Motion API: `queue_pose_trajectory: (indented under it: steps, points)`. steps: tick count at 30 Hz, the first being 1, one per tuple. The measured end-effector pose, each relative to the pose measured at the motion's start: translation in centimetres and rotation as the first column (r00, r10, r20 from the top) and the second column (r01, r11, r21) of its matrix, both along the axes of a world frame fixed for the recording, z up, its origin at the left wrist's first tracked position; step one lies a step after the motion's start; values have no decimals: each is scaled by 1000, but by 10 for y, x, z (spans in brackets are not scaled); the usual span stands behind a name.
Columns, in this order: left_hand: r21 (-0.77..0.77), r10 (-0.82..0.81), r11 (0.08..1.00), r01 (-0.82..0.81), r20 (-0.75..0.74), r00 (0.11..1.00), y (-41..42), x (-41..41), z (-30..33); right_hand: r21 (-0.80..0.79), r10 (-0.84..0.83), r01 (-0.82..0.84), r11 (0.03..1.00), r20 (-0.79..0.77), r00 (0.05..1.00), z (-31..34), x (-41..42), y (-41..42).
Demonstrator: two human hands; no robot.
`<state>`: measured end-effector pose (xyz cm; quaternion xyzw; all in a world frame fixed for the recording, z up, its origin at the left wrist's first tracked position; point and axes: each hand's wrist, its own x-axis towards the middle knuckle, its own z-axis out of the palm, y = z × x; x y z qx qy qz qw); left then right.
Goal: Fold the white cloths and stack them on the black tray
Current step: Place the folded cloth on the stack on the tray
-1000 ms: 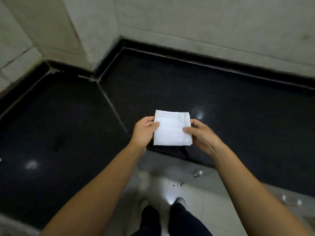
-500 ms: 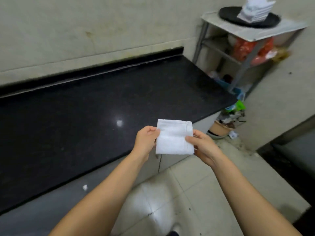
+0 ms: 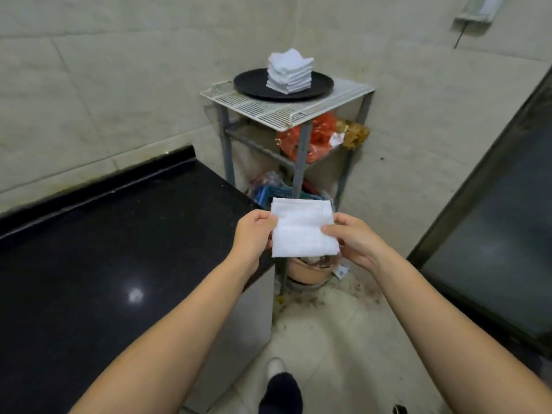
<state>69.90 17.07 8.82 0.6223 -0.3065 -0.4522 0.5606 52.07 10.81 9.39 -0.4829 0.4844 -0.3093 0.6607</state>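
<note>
Near centre, held in the air past the right end of the black worktop point(image 3: 104, 249): folded white cloth point(image 3: 303, 230), pinched at its left edge by left hand point(image 3: 254, 234) and at its right edge by right hand point(image 3: 354, 239), fingers clamped on it both sides. Far beyond, on a wire rack point(image 3: 286, 110): black tray point(image 3: 254, 82) carrying a stack of folded cloths point(image 3: 289, 71), corners fanned unevenly. Likely next: carry across and set on top. Risks: fold springing open on an uneven release; stack already tall, easily toppled by an off-centre landing.
</note>
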Motion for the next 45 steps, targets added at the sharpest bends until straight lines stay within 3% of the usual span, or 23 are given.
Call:
queue_pose_trajectory:
  steps: [10,13,18,25,32,38,42,45]
  points:
    - [-233,64,972,-19,185,981,-253,21,92,-257,13,-2,966,39,999,93,24,-261]
    - [-276,137,958,-77,205,969,-309,31,116,-314,10,-15,949,-17,1000,117,37,-324]
    - [-303,300,929,-214,273,914,-412,57,145,-478,69,-119,870,-122,990,151,77,-447]
    - [-226,471,877,-424,229,852,-522,97,172,-565,243,-324,758,-217,945,183,152,-593]
    - [-94,518,852,-514,295,803,-548,114,141,-498,385,-482,721,-291,876,144,178,-638]
    - [-78,515,850,-521,330,791,-538,111,135,-584,315,-469,663,-350,882,147,178,-634]
    - [-80,557,822,-563,319,767,-498,111,146,-772,133,-430,468,-419,898,176,180,-601]
    - [-109,587,801,-588,331,739,-431,111,152,-823,192,-492,284,-454,870,189,197,-541]
